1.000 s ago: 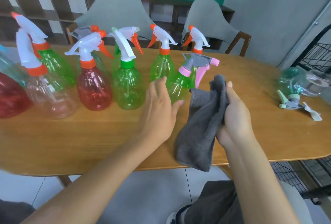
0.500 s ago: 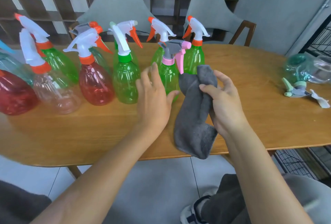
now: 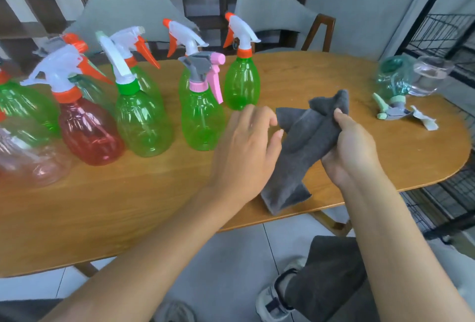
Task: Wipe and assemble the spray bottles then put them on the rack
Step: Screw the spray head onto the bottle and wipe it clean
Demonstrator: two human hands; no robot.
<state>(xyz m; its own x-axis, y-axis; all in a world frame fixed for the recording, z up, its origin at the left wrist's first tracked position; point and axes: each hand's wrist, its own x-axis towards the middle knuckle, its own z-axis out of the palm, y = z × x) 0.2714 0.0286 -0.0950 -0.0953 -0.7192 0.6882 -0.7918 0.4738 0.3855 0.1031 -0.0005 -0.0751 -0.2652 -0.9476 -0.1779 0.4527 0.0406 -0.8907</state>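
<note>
The left hand (image 3: 246, 146) has let go of the green spray bottle with the pink-and-grey trigger head (image 3: 201, 116) and now hovers just to that bottle's right, fingers loosely spread and holding nothing; half a second ago it was wrapped against the bottle's side. That bottle stands upright on the wooden table (image 3: 128, 206), freed from both hands, at the right end of the front row of assembled bottles. To its left stand a green bottle with a green collar (image 3: 141, 121) and a red bottle with an orange collar (image 3: 87, 131); behind it and to its right is a green bottle with an orange collar (image 3: 241, 82).

The right hand (image 3: 352, 146) grips the grey cloth (image 3: 300, 146), thumb and curled fingers pinching its upper folds. The cloth has come away from the pink-headed bottle and now hangs to its right, its lower end draped at the table's near edge.

Far to the right of that bottle, a teal bottle (image 3: 393, 77) lies on its side next to a clear bottle (image 3: 429, 77), beside the black wire rack (image 3: 447, 31).
</note>
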